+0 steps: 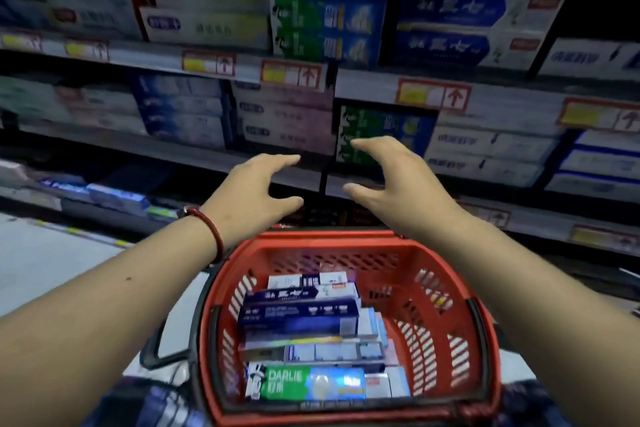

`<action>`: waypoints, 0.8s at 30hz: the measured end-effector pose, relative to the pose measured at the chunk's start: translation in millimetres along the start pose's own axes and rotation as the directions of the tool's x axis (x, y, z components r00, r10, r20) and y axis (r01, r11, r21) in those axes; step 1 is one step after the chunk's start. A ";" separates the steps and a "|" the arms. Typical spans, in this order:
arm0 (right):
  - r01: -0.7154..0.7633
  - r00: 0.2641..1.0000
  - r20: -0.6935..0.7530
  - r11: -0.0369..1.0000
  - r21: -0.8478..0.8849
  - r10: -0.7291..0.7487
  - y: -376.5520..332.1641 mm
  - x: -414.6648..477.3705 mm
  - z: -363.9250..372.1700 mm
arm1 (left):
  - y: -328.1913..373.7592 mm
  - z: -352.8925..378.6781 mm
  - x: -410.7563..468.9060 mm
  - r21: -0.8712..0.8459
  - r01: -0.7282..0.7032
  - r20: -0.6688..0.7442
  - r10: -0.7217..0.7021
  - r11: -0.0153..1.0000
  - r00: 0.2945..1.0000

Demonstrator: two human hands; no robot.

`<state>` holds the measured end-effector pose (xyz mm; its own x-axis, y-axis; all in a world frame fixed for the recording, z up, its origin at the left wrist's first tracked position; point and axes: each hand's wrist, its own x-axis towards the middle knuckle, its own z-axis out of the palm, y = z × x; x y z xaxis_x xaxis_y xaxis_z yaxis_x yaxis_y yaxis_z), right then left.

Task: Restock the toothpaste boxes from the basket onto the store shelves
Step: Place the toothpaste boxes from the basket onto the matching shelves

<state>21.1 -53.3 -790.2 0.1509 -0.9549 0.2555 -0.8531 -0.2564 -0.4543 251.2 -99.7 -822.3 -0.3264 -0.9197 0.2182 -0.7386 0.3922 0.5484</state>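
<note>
Off to my left, the store shelves [145, 57] carry white and pale-blue cartons, too blurred for me to read. My left hand [256, 184], with a red bracelet [213, 236] at the wrist, hangs in front of the middle shelf, fingers spread and loosely bent, thumb apart, holding nothing.

Below and between my arms sits the red basket [332, 236], and that is where the stock is. Several toothpaste boxes lie flat inside it, a green Darlie box [304, 384] nearest me and a dark blue box [298, 317] further back on the pile.

My right hand [391, 180] mirrors the left, empty and spread just above the basket's far rim, close in front of the green stack [377, 135] on the middle shelf. Further right are white-and-blue cartons [485, 149] under red-framed price tags [433, 95].

I judge I am between boxes, so the step in hand is picking the next one. I should take whichever lies on top rather than dig under the pile. The long sides give the grip — thumb on one, fingers on the other — and the printed face should look outward. The green Darlie box belongs with its matching stack. I would slide it in level, so it neither crushes a corner nor pushes its neighbours back.
</note>
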 end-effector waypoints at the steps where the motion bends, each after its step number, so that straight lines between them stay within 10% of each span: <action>1: -0.009 1.000 0.024 1.000 0.005 0.009 4.4 -7.5 10.1 | -4.5 10.0 -8.0 0.003 0.003 0.018 -0.003 1.000 1.000; 11: -0.162 0.938 0.316 0.986 0.040 0.142 55.0 -71.0 99.6 | -53.0 97.8 -68.8 0.030 0.132 0.319 -0.135 0.991 0.938; 20: -0.155 0.636 0.746 0.979 -0.129 0.199 74.5 -119.4 166.4 | -90.7 131.2 -111.1 0.335 -0.029 0.770 -0.256 0.942 0.584; 24: -0.169 0.610 0.758 0.972 -0.161 0.232 82.5 -126.2 173.4 | -89.6 137.4 -112.9 0.443 -0.097 0.805 -0.348 0.891 0.481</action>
<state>18.3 20.1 -1007.8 0.2730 -0.7550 -0.5963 -0.9354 -0.0635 -0.3479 273.2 -28.6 -1007.0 -0.3747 -0.5643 -0.7356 -0.8881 0.4463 0.1099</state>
